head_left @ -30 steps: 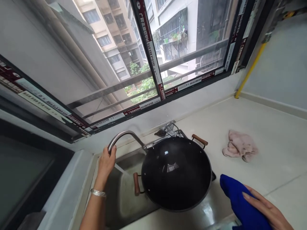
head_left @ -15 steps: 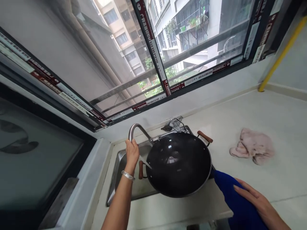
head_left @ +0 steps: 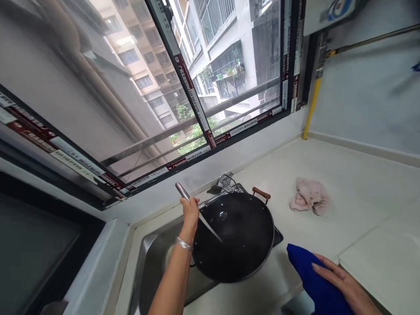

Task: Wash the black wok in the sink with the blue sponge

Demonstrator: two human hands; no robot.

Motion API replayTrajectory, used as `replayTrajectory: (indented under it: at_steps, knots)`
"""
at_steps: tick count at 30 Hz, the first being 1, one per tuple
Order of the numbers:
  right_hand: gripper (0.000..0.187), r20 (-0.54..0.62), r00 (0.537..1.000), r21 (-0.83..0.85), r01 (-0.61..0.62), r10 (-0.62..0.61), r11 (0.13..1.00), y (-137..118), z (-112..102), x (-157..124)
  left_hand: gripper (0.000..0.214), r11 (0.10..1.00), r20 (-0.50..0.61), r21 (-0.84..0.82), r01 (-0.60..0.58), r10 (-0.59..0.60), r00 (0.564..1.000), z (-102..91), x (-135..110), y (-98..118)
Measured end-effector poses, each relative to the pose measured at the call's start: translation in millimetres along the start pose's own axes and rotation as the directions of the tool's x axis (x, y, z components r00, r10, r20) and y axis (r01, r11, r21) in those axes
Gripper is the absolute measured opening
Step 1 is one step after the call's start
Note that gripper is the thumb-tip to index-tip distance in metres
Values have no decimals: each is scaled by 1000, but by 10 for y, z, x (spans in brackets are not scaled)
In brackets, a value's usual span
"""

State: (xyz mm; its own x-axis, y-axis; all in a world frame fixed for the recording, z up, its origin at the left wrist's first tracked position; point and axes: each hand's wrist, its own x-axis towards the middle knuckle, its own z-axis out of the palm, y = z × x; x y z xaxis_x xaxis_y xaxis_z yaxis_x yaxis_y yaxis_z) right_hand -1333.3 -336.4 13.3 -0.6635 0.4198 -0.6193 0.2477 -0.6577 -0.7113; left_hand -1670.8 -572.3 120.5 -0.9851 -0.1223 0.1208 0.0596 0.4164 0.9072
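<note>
Left hand [head_left: 190, 209] gripping the faucet spout [head_left: 181, 191] over the wok [head_left: 236, 238]; right hand [head_left: 341, 284] flat, unclenched, on blue cloth [head_left: 311, 273]

window [head_left: 197, 87]: daylight | wall [head_left: 367, 96]: pale, perhaps blue | counter [head_left: 361, 188]: white

The left hand [head_left: 190, 209] holds the faucet spout [head_left: 182, 191] in its grip, and water streams into the black wok [head_left: 241, 238] over the sink [head_left: 154, 262]. The right hand [head_left: 341, 284] rests on a blue cloth [head_left: 311, 275] on the counter [head_left: 361, 210], near a pink rag [head_left: 308, 197].

glossy metal wok [head_left: 236, 236], blue cloth [head_left: 315, 280]
</note>
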Motion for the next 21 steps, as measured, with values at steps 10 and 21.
replayTrajectory:
  at_steps: [10,21]
  knots:
    - [70,-136,981,37,147,-140,988,356,237,-572,26,969,129,-245,-20,54,990,344,200,109]
    - [62,-324,936,154,196,-138,968,461,281,-734,46,988,234,-146,-58,92,968,-75,179,-131]
